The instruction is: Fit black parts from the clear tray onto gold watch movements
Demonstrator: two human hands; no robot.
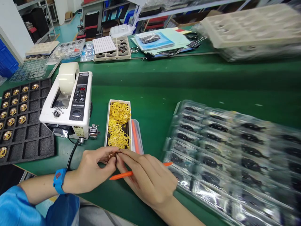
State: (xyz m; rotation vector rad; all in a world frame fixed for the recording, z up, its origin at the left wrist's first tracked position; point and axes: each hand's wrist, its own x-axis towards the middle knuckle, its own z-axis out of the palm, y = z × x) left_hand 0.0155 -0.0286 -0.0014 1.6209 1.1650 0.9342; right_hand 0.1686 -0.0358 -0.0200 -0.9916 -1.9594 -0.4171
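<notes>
My left hand (94,171) and my right hand (145,175) meet near the table's front edge, fingers pinched together on a small copper-coloured part (113,154). An orange stick (122,175) runs under my right hand, which also seems to hold it. Just beyond my fingers lies a narrow white box (118,124) full of thin yellow rings. On my left wrist sits a blue wrist strap (58,181).
A white tape dispenser (68,100) stands at the left, with a black foam tray (21,119) of gold round parts beside it. Clear plastic trays (230,157) of black parts fill the right. Papers, trays and boxes line the far edge of the green table (178,81).
</notes>
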